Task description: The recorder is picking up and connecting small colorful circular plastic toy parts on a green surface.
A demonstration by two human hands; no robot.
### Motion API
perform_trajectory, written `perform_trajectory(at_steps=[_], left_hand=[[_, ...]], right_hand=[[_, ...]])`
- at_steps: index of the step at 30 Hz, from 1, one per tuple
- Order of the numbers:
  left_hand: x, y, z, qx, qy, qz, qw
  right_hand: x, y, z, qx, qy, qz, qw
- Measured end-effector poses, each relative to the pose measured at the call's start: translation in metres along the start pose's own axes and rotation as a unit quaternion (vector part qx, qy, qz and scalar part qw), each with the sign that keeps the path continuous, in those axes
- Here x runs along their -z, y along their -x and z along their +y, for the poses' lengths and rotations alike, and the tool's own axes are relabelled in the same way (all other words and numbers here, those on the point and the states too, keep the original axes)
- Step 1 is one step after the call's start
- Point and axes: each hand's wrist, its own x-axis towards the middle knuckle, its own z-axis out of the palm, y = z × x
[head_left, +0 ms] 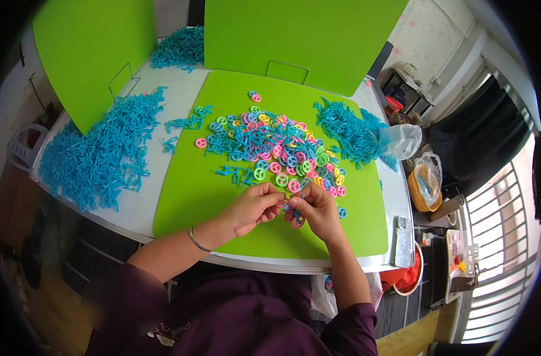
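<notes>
My left hand (255, 209), with a bracelet on its wrist, pinches thumb and finger together close to my right hand, over the front of the green mat (223, 228). What its fingertips hold is too small to make out. My right hand (318, 210) is closed on a pink plastic wheel (298, 222); a bit of blue plastic shows beside it, mostly hidden by the fingers. Just beyond both hands spreads a heap of small spoked wheels (276, 151) in pink, yellow, green and blue, mixed with blue stick-like plastic pieces (245, 140).
Large piles of blue plastic pieces lie at the left (98, 154), the right (347, 132) and the far back (178, 47). Upright green boards (300, 41) stand behind the mat. A phone (404, 242) rests at the table's right edge, below a clear plastic bag (401, 141).
</notes>
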Motion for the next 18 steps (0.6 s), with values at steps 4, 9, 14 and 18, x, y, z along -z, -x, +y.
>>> perform_trajectory(at_steps=[4,9,14,18], left_hand=[[0.000,-0.001,-0.005,-0.022,-0.037,0.020,0.999],[0.001,-0.001,-0.010,-0.047,-0.037,0.032,0.998],[-0.004,-0.002,-0.016,-0.083,-0.013,0.078,0.993],[-0.008,0.001,-0.019,-0.116,-0.023,0.073,0.990]], right_hand=[[0.000,0.000,0.000,-0.012,0.040,-0.003,0.999],[-0.004,-0.001,0.002,-0.023,0.043,0.034,0.998],[-0.011,-0.003,0.008,-0.005,-0.011,0.072,0.997],[-0.017,-0.003,0.008,0.020,-0.057,0.107,0.992]])
